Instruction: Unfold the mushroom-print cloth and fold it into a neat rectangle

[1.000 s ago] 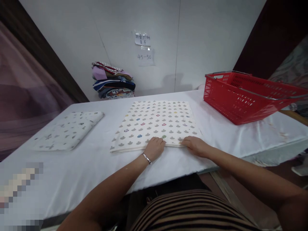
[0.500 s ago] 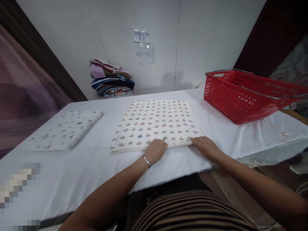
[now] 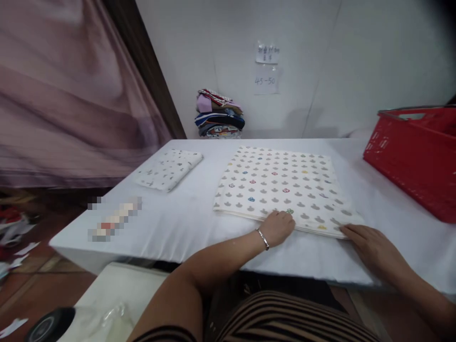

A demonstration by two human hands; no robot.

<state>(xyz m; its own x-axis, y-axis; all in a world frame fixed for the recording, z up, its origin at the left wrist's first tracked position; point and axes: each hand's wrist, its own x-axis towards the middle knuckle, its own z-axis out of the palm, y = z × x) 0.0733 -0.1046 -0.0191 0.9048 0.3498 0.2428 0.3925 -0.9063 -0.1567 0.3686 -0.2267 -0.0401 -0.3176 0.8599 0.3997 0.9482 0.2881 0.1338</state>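
A folded white cloth (image 3: 274,185) printed with grey shapes and a few coloured ones lies flat on the white-covered table. My left hand (image 3: 280,228), with a silver bracelet at the wrist, is closed over the middle of its near edge, fingertips on top and thumb hidden. At the near right corner my right hand (image 3: 363,240) grips the same edge, fingers on top and thumb out of sight. Farther left lies a second, smaller folded white cloth (image 3: 169,168) with small dark prints, apart from both hands.
A red plastic basket (image 3: 416,156) stands at the table's right side. Folded fabrics (image 3: 219,114) are stacked against the back wall. A pixelated object (image 3: 117,218) lies near the table's left edge. A pink curtain (image 3: 71,85) hangs at the left.
The camera view has turned left, so everything appears farther right. Both hands stay at the cloth's near edge. The cloth's near right corner now looks pulled out somewhat.
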